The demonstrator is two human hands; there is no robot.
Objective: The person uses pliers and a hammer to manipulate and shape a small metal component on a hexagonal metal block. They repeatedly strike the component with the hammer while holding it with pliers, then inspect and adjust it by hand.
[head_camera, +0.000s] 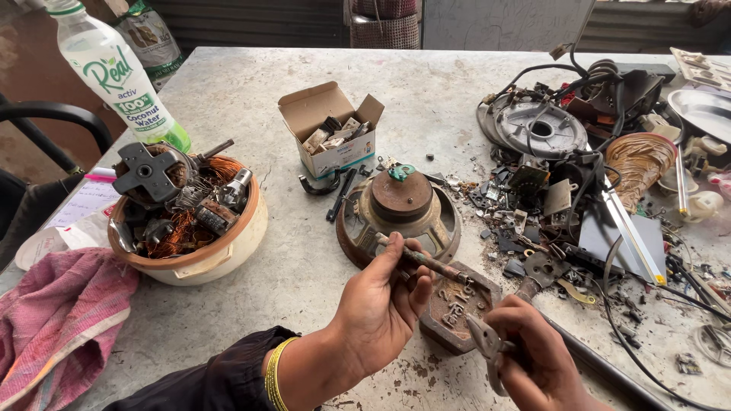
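My left hand (378,306) grips a thin rusty metal rod (423,260) and holds it slanted, its tip over a rusty hexagonal iron weight (454,313) lying on the table. My right hand (535,355) is closed around the handles of grey pliers (486,344), whose jaws point toward the weight's near right edge. Just behind the weight sits a rusty round speaker frame (400,207) with its magnet on top.
A bowl (221,255) of copper coils and motor parts stands at left, with a plastic bottle (114,72) behind and a pink cloth (53,323) in front. A small open carton (331,129) sits mid-table. Wires, metal discs and scrap (579,152) crowd the right side.
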